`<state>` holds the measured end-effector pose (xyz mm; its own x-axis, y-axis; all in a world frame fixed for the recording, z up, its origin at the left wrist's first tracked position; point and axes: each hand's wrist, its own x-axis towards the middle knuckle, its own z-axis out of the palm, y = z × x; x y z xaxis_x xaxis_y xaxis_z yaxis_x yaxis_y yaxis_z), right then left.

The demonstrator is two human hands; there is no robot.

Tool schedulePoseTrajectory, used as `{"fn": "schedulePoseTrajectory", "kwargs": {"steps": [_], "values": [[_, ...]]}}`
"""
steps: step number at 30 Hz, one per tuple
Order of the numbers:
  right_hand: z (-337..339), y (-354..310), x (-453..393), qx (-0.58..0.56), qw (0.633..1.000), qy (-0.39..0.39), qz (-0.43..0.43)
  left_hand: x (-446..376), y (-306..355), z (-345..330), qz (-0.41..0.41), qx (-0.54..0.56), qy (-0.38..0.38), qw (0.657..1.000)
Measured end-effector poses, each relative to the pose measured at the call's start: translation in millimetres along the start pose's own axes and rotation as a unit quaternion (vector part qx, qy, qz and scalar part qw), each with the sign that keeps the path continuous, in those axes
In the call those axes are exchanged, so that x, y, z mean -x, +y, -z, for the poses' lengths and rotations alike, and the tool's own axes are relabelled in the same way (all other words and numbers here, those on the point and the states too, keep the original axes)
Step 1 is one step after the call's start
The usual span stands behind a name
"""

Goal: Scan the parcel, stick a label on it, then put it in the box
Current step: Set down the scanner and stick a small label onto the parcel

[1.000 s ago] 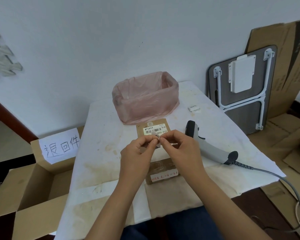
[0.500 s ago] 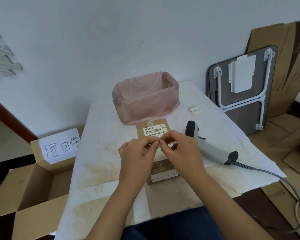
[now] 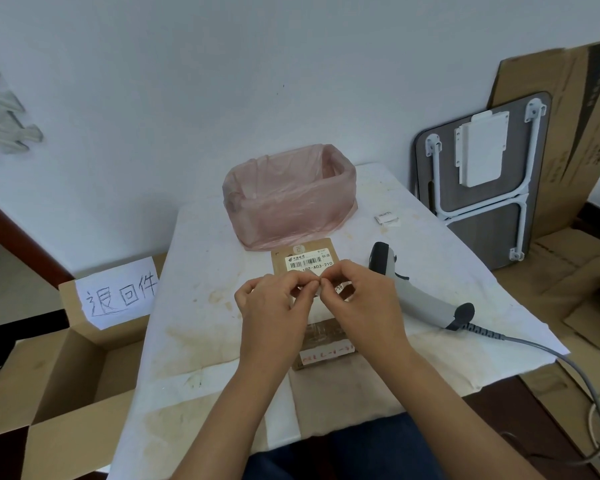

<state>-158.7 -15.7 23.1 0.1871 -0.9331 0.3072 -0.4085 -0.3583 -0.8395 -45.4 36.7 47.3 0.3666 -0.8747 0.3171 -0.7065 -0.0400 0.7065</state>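
A brown cardboard parcel (image 3: 323,337) lies on the white table, a barcode label (image 3: 309,262) on its far end. My left hand (image 3: 274,306) and my right hand (image 3: 361,299) meet just above the parcel, fingertips pinched together on a small pale sticker (image 3: 313,289) that is mostly hidden by the fingers. The grey barcode scanner (image 3: 416,296) lies on the table to the right of my right hand, its cable running off the right edge. An open cardboard box (image 3: 49,375) with a handwritten paper sign stands on the floor at the left.
A small bin lined with a pink plastic bag (image 3: 288,199) stands behind the parcel. Small white label scraps (image 3: 387,217) lie at the back right of the table (image 3: 201,306). A folded table (image 3: 482,188) and flattened cardboard (image 3: 575,133) lean against the wall at the right.
Both hands stay pinched over the parcel; the fingertips have shifted slightly, working at the small sticker. The parcel and scanner have not moved.
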Motion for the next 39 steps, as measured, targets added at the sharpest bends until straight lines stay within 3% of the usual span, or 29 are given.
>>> {"fn": "schedulePoseTrajectory", "kwargs": {"steps": [13,29,34,39], "values": [[3.2,0.2,-1.4,-0.109,0.993,-0.024,-0.035,-6.5,-3.0,6.0,0.065,0.12,-0.037,0.99],[6.6,-4.5,-2.8,-0.006,0.999,-0.031,-0.005,-8.6,3.3,5.8,-0.022,-0.06,-0.008,0.998],[7.4,-6.3,-2.4,-0.013,1.0,-0.022,0.0,-9.4,1.4,4.2,-0.027,-0.04,-0.005,0.999],[8.0,-7.8,-1.2,-0.09,0.995,-0.02,-0.023,-8.1,2.7,5.5,-0.017,-0.01,0.005,1.0]]}}
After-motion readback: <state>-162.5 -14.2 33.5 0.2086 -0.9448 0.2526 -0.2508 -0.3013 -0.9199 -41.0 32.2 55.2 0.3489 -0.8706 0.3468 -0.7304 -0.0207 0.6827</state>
